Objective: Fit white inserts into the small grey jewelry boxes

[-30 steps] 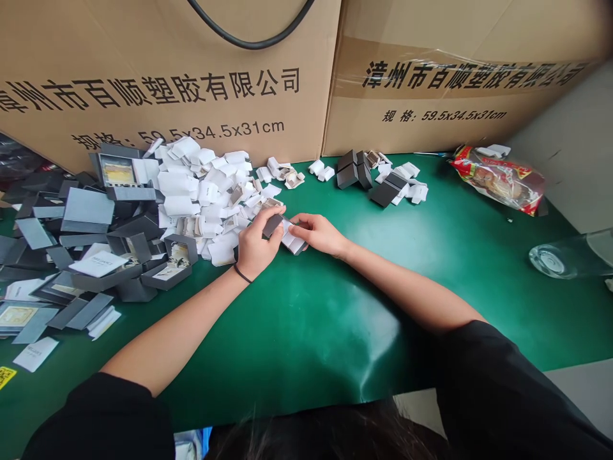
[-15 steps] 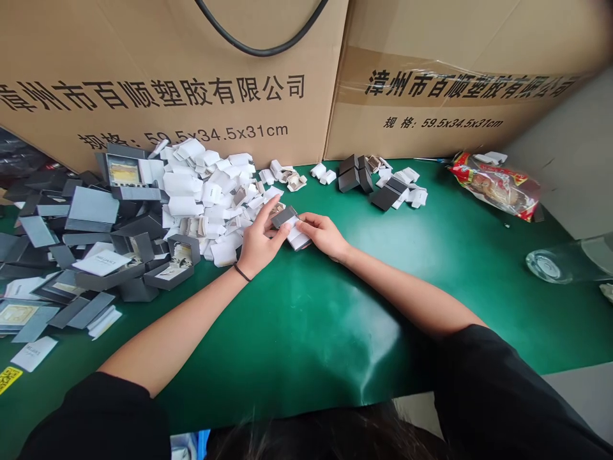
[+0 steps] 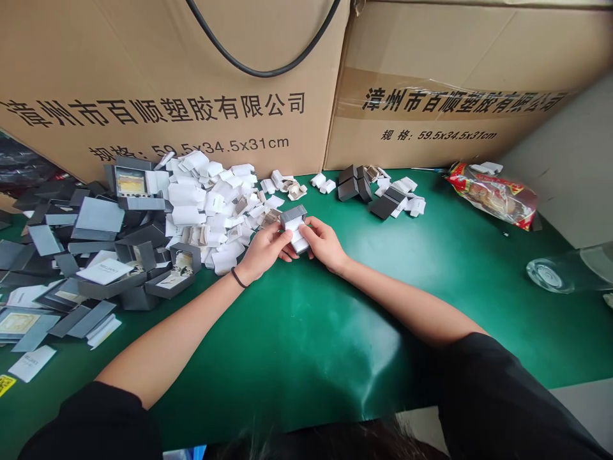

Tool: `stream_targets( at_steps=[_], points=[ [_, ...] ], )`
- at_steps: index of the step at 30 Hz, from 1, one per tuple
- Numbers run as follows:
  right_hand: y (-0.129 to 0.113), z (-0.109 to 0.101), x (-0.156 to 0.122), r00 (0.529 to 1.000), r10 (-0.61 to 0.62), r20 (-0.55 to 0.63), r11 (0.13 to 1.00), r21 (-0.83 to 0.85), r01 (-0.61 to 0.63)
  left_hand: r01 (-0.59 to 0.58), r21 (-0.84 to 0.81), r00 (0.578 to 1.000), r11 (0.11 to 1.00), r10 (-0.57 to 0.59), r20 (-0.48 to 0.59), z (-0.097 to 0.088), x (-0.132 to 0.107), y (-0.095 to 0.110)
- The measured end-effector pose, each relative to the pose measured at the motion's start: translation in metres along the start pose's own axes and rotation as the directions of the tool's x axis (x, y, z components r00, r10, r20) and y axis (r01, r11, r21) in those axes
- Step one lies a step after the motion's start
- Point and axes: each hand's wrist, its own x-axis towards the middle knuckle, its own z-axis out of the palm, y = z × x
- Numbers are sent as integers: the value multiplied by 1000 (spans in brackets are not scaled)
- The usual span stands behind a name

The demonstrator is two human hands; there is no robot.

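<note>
Between my hands is a small dark grey box (image 3: 294, 216), its lid raised and a white lining or insert (image 3: 299, 239) showing inside. My left hand (image 3: 264, 251) grips the box's left side, thumb pressed near the insert. On the right side, my right hand (image 3: 326, 245) holds the same box, its thumb over the white part. The fingers under the box are partly hidden. Just left of my left hand lies a heap of white folded card inserts (image 3: 184, 191). Farther left, many dark grey boxes (image 3: 98, 219) are piled up, some open.
Two large cardboard cartons (image 3: 215, 57) stand along the back, with a black cable (image 3: 258, 73) hanging in front. A few dark boxes (image 3: 354, 183) and white pieces lie at the back. To the right are a red food packet (image 3: 495, 195) and a clear glass (image 3: 569, 268) on its side.
The box's lid now stands raised, showing more white inside. My left hand's fingers have moved down and closed around its side. The camera view has tilted up slightly.
</note>
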Motion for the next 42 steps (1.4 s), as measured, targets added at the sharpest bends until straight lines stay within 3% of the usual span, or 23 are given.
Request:
stream_targets(
  at_steps=[5,8,13,16,19,23,27,30,33,36,38,40,42],
  points=[
    [-4,-2,2,998,3,65,998,-67,1,101,-48,994,994,-102,-34,-3,-4,5],
    [-4,-5,2,997,-81,13,978,-189,82,131,-13,991,991,-132,-20,-3,-6,5],
    [-10,-10,-1,971,-229,-66,876,-449,177,161,12,987,987,-161,-9,-4,-5,5],
    [-14,-14,-1,949,-316,-18,804,-536,258,181,25,983,983,-182,32,-5,-4,6],
    [-15,-16,1,953,-304,-22,824,-507,251,196,-16,978,981,-194,76,-7,-4,5],
    [-13,-15,3,929,-334,-159,869,-433,239,228,-157,969,961,-208,131,-9,-4,7],
    [-9,-10,4,955,-213,-205,968,-178,178,247,-248,940,937,-169,297,-6,-8,11],
    [-5,-5,5,947,-214,-240,976,-21,215,94,-155,976,983,-60,211,-2,-10,7],
    [-3,-4,5,947,-159,-278,971,128,200,-195,147,973,970,173,150,-3,-11,-2],
    [-5,-10,3,1000,2,-18,968,250,3,-493,441,870,750,429,243,-9,-12,-10],
    [-8,-15,1,988,32,149,971,231,-67,-628,541,772,559,535,342,-14,-13,-12],
    [-12,-19,-1,979,-4,202,982,187,-34,-694,592,698,410,586,413,-17,-12,-11],
    [-17,-20,-4,979,-40,202,985,171,5,-720,615,651,322,619,438,-19,-11,-9]
  ],
)
